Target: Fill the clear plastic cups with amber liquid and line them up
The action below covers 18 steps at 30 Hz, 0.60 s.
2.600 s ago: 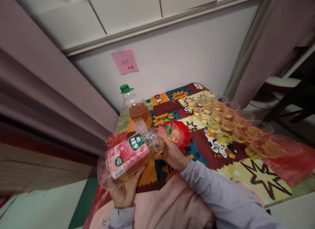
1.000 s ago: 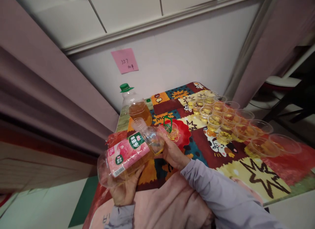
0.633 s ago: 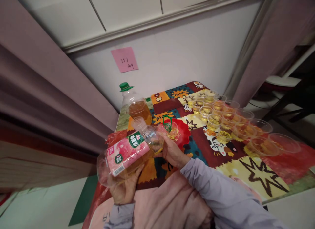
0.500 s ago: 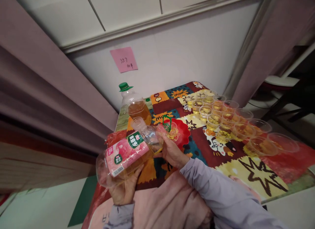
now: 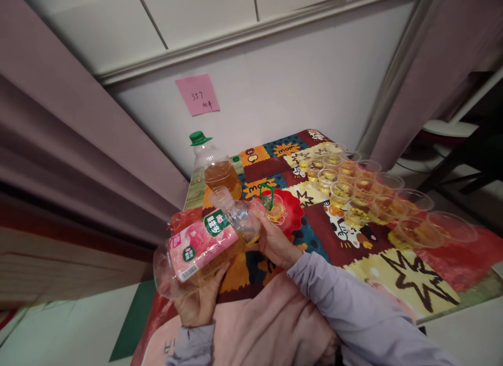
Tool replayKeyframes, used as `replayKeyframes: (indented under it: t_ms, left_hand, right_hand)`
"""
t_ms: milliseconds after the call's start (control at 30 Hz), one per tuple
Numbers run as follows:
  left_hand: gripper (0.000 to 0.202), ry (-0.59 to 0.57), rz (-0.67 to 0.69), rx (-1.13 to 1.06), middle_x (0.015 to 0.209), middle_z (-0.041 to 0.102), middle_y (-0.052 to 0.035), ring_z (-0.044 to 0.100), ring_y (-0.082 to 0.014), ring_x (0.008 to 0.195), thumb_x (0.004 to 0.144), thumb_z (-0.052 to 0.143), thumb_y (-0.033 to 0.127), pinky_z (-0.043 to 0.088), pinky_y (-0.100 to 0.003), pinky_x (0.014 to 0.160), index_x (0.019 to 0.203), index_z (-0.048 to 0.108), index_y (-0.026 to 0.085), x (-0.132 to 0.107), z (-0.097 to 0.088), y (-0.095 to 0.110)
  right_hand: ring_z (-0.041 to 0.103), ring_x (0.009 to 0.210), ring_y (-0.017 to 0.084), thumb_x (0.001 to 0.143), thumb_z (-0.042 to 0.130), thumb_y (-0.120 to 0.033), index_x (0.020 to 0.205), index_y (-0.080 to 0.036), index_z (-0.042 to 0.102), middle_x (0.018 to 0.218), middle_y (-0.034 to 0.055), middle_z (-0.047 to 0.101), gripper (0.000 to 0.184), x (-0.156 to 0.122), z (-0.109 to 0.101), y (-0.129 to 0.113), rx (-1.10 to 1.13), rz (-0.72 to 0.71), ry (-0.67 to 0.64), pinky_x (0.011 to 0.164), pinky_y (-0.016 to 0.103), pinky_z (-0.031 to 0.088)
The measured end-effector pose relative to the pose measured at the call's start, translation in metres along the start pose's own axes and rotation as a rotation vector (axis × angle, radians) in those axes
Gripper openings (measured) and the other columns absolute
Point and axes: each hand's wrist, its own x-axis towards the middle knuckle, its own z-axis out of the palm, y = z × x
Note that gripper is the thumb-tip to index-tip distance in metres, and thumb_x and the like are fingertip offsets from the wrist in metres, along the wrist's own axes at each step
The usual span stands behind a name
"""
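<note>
Two points of hold bear the tilted pink-labelled bottle (image 5: 204, 245) left of centre, low in the frame: the left hand (image 5: 198, 300) clamped beneath its base end, the right hand (image 5: 275, 244) closed on its clear shoulder. A slow, even tilt seems wise, its far end kept by the red dish (image 5: 295, 213) mid-frame, well apart from the cups (image 5: 341, 193) at centre right

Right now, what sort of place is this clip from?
Probably an indoor room, perhaps a home or dormitory; I can't tell which. It has long curtains, a handwritten note on the wall, and a cartoon-patterned table cover.
</note>
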Motion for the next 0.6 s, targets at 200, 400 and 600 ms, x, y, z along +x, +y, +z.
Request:
replayKeyframes:
  t_ms: [200, 400, 600]
  left_hand:
    - [0.073, 0.123, 0.012, 0.124, 0.181, 0.035, 0.0030, 0.024, -0.0433, 0.168, 0.096, 0.064, 0.067, 0.054, -0.065, 0.116, 0.163, 0.046, 0.046, -0.002, 0.012, -0.001]
    - [0.069, 0.197, 0.016, 0.168, 0.180, 0.038, 0.0059, 0.033, -0.0417, 0.165, 0.098, 0.059, 0.073, 0.061, -0.061, 0.111, 0.161, 0.049, 0.046, -0.001, 0.024, -0.001]
    - [0.074, 0.071, -0.013, 0.107, 0.181, 0.034, 0.0044, 0.025, -0.0416, 0.168, 0.096, 0.068, 0.065, 0.056, -0.061, 0.116, 0.163, 0.045, 0.046, -0.002, 0.012, -0.001]
  right_hand:
    - [0.079, 0.098, 0.023, 0.097, 0.067, -0.071, 0.129, -0.031, 0.069, 0.121, 0.0044, 0.079, 0.051, 0.000, 0.000, 0.000, 0.009, 0.009, 0.019, 0.073, 0.038, 0.069]
    - [0.078, 0.103, 0.024, 0.098, 0.065, -0.071, 0.131, -0.029, 0.069, 0.125, 0.0062, 0.078, 0.054, 0.000, -0.001, 0.000, -0.005, 0.006, 0.007, 0.074, 0.037, 0.069]
    - [0.079, 0.103, 0.023, 0.100, 0.061, -0.073, 0.136, -0.029, 0.069, 0.130, 0.0069, 0.078, 0.057, 0.001, -0.002, 0.001, -0.012, 0.010, -0.006, 0.075, 0.036, 0.069]
